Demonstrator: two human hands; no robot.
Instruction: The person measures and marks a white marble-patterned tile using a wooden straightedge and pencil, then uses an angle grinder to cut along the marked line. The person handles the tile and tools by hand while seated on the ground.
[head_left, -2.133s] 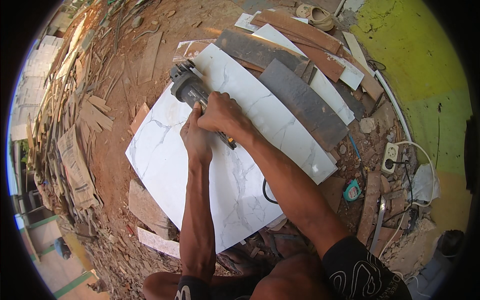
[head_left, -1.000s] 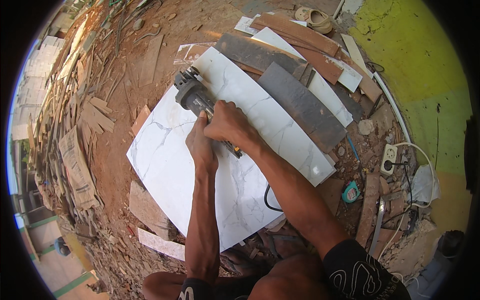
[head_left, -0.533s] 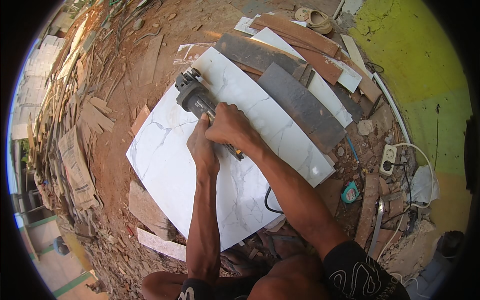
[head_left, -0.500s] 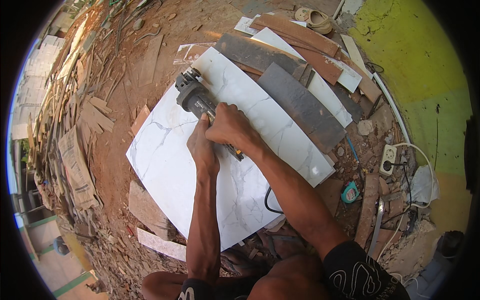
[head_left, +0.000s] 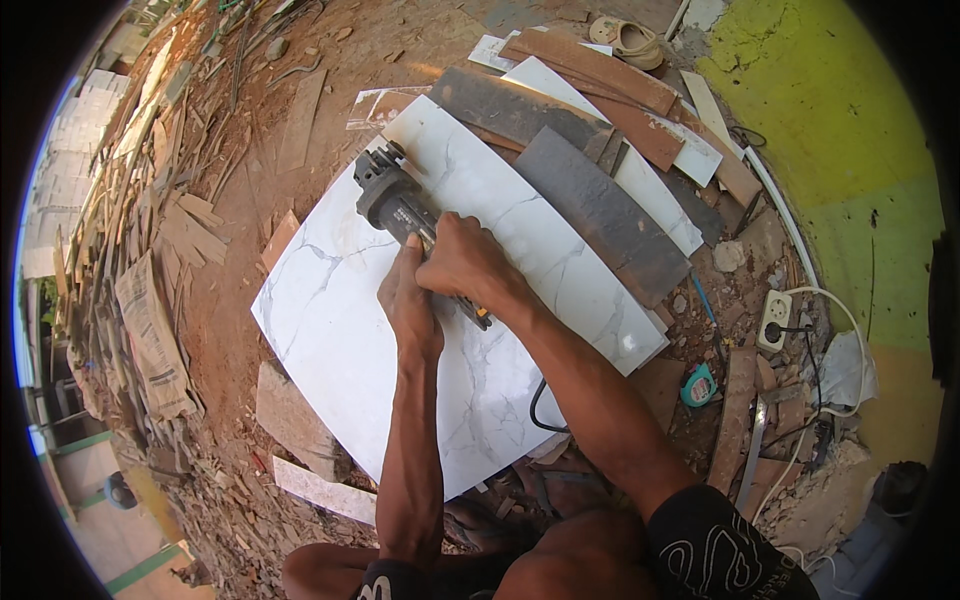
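Note:
Both of my hands are wrapped around a black angle grinder, whose head points up and left over a large white marble-patterned tile. My left hand holds the body from the left, its thumb lying along the casing. My right hand grips it from the right, close against the left one. The rear end of the grinder sticks out below the right hand. I cannot tell whether its disc touches the tile. A black cord curves over the tile's near right edge.
Dark tile strips and brown ones lie beyond the tile to the right. On the right are a teal tape measure and a white socket block with a plug in it. Wood scraps cover the left ground.
The grinder's head has turned a little and shifted slightly nearer to me. Both hands moved with it by a small amount, keeping their hold. The tile looks unmoved.

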